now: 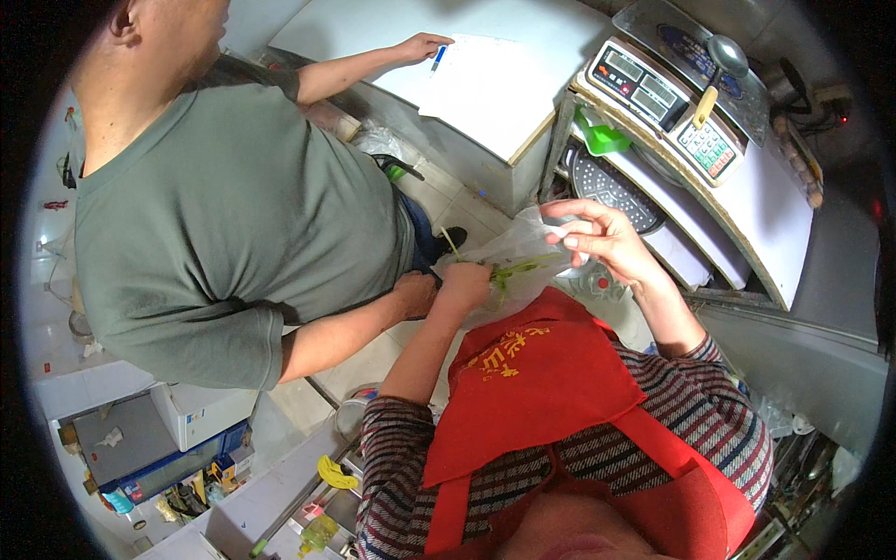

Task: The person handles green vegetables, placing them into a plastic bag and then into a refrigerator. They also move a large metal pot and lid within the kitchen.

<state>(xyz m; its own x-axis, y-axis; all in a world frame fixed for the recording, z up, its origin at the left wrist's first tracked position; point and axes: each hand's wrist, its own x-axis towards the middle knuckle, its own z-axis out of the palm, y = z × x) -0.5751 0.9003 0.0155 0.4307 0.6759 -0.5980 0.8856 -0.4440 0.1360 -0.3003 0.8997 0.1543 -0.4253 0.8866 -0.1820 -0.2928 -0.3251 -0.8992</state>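
Note:
A thin clear plastic bag [525, 241] hangs between my two hands, in front of a red apron [539, 378] with yellow lettering. Leafy green stems [514, 269] show in and behind the film. My left hand [465, 285] is closed around some of these stems, and one pale stalk pokes up above the fist. Whether that fist is inside the bag or against its outside, I cannot tell. With thumb and fingers, my right hand [598, 238] pinches the bag's edge on the other side.
Close on the left stands a person in a grey-green T-shirt [245, 224], one hand [423, 47] by a pen [438, 59] and paper [490, 91] on a white counter [364, 35]. At right, a digital scale [665, 105] bearing a ladle [728, 56] tops a shelf unit [756, 231].

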